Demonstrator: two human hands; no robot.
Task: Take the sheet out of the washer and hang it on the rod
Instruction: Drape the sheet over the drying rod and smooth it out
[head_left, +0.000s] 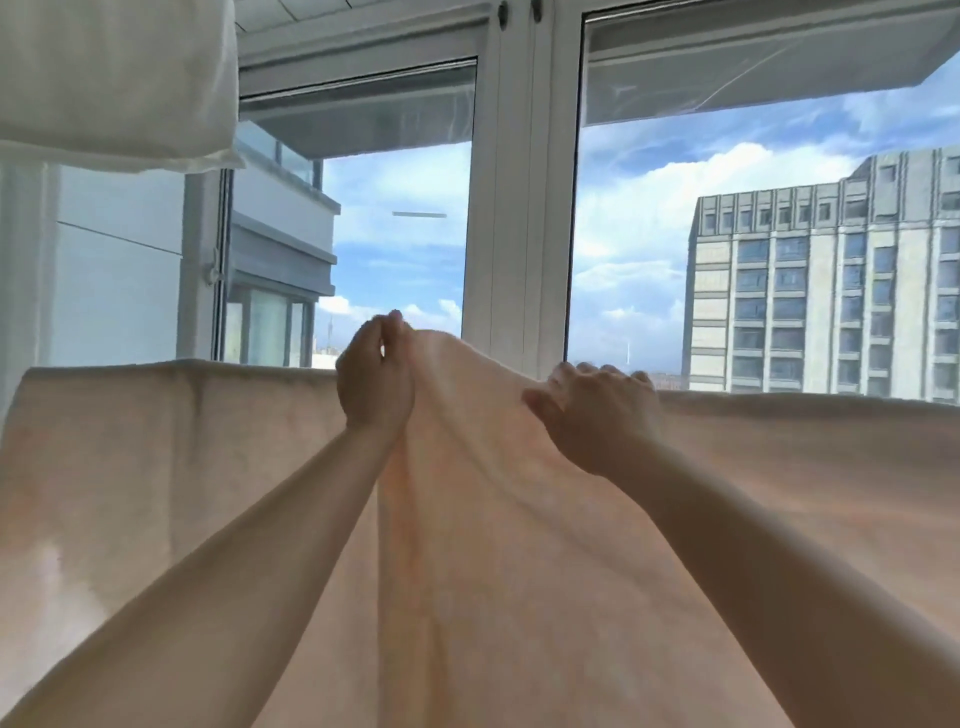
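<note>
sheet (519, 545): soft peach cloth, draped wide along a straight top fold, raised ridge mid-span | window (524, 208): white frame, smooth glass | white cloth (114, 78): hanging top-left | left hand (374, 379): pinching ridge | right hand (597, 415): fingers curled over sheet's top edge

Both arms raised; left hand (375, 382) pinching, right hand (602, 410) curled.

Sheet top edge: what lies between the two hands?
In the head view, a raised fold of the peach sheet spans from the left hand to the right hand; nothing else.
</note>
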